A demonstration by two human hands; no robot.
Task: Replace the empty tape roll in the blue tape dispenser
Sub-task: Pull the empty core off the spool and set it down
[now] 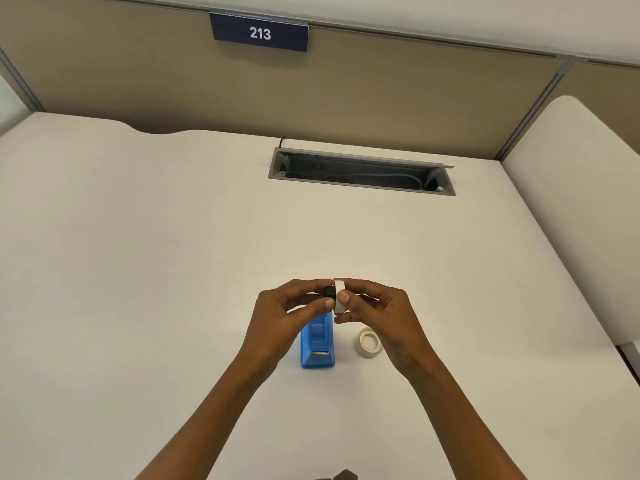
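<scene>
- The left hand [294, 306] pinches a black hub [330, 292]; the right hand [375, 306] pinches a white tape ring [339, 301], touching the hub at its 3 o'clock.
- Their shared axis runs 9 to 3, so separating or joining them is probably a sideways move.
- The blue tape dispenser [318, 344] sits on the worktop [138, 271] under the hands, at 6 o'clock.
- A second tape roll [369, 342] lies flat at the dispenser's 3 o'clock, nearer the right hand.

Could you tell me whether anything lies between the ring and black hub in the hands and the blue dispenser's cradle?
Nothing visible does. The left hand pinches the black hub and the right hand the white ring, held above the far end of the blue dispenser. The other tape roll lies flat beside it, apart.
</scene>
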